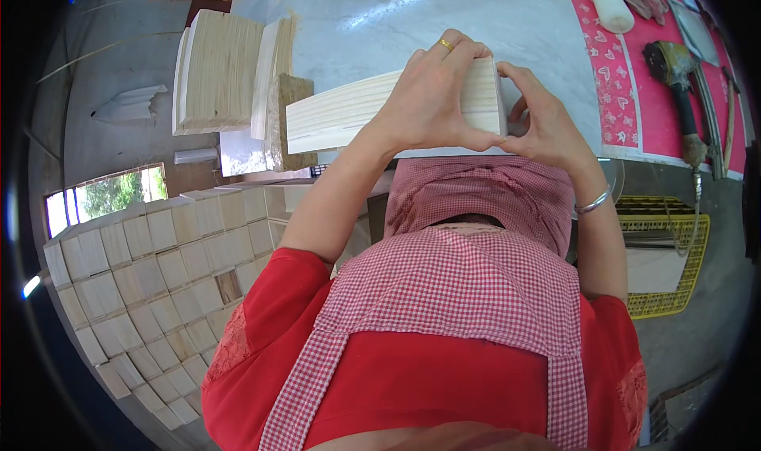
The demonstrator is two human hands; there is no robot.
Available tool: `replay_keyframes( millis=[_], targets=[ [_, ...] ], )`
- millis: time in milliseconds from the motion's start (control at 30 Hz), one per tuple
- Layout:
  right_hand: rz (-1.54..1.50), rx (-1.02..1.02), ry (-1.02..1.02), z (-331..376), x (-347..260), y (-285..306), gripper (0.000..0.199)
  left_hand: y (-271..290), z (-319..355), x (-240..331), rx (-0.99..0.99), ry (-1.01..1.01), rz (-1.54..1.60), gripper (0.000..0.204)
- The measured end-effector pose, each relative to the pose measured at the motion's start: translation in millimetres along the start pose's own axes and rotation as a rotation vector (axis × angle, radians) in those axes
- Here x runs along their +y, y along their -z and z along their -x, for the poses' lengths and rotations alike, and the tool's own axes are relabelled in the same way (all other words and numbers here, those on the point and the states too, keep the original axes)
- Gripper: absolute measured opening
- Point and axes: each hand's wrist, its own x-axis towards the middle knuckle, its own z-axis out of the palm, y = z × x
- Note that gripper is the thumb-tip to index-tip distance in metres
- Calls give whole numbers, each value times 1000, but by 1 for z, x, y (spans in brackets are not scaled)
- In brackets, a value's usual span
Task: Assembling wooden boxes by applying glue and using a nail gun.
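A long pale wooden block point(341, 112) with fine lines along its top lies near the front edge of the table. My left hand point(432, 94) wraps over its right part, fingers on the far side and thumb on the near side. At the right end my right hand point(547, 114) pinches the end face, its fingertips at the far corner and its thumb at the near corner, close to my left thumb. The block's left end meets a rough, darker wooden block point(293, 122). What lies under my left palm is hidden.
Stacks of thin wooden boards point(222, 70) stand at the left on the pale tabletop point(507, 15). A pink patterned cloth point(614, 78) at right carries a dark-handled air tool point(680, 94) and a white roll point(610, 5). Below are a yellow crate point(690, 292) and many piled wooden pieces point(151, 292).
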Motion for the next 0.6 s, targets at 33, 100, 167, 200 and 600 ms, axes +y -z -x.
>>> replay_keyframes(
  millis=[33, 100, 167, 200, 600],
  targets=[
    [-10, -11, -21, 0, -1, 0, 97, 0, 0, 0, -2, 7, 0, 86],
    [-4, 25, 40, 1, 1, -5, 97, 0, 0, 0, -5, 14, -1, 86],
    [12, 98, 160, 2, 2, -10, 99, -2, 1, 0, 2, 4, -4, 87],
    [10, 98, 159, 3, -2, -11, 99, -2, 1, 0, 5, -1, -5, 87],
    [-87, 125, 182, 56, -40, -24, 94, -3, -1, -2, 23, -13, -9, 85]
  ],
)
